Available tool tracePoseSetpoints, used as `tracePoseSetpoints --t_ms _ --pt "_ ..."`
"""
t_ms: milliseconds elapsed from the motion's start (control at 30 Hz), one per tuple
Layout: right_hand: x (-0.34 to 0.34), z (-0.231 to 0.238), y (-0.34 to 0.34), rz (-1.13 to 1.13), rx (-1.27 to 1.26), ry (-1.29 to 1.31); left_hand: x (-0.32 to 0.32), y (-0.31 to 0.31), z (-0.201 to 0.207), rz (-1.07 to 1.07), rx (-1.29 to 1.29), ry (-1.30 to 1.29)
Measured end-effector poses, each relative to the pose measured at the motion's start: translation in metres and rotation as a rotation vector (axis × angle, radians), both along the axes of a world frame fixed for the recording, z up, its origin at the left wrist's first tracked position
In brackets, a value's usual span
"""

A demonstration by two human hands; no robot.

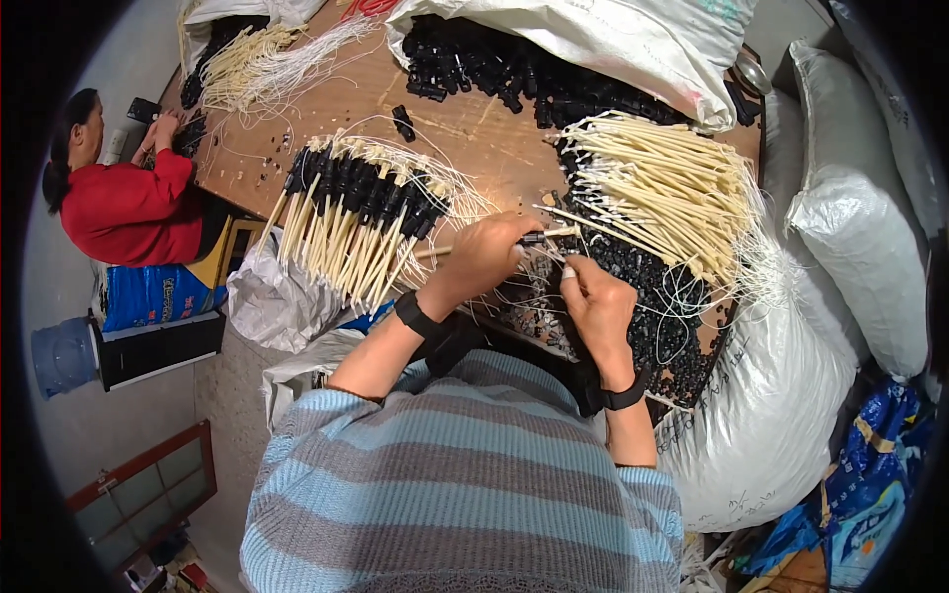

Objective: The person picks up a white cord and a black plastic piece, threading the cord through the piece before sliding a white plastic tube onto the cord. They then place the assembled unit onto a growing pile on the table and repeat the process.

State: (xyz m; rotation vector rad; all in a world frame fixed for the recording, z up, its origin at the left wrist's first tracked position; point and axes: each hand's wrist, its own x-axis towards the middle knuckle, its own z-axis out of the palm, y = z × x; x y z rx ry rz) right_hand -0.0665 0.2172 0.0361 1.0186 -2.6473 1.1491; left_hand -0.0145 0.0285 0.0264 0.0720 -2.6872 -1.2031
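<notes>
My left hand is closed around a thin cream stick with a black plastic sleeve on it. The stick's pale end pokes out to the right of my fingers. Close by, thumb and forefinger of my right hand are pinched together, apparently on thin white string; the exact grip is small and partly hidden. On the left lies a row of cream sticks fitted with black sleeves, their strings trailing right. To the right, a thick pile of cream sticks with white strings rests over many small black pieces.
Black plastic parts spill from a white woven sack at the table's far side. More stringed sticks lie far left, where a person in red works. Full white sacks crowd the right edge.
</notes>
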Motion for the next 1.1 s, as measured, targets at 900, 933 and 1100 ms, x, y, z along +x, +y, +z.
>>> tracePoseSetpoints --t_ms 900,933,1100 --pt "0.000 0.007 -0.003 0.218 0.016 -0.179 -0.001 0.007 0.011 -0.244 0.234 0.017" --pt "0.001 0.002 -0.003 0.187 0.038 -0.133 -0.002 0.010 0.014 -0.238 0.227 0.020" --pt "0.007 0.002 -0.003 0.093 0.067 -0.054 -0.002 0.016 0.004 -0.095 0.059 0.288"
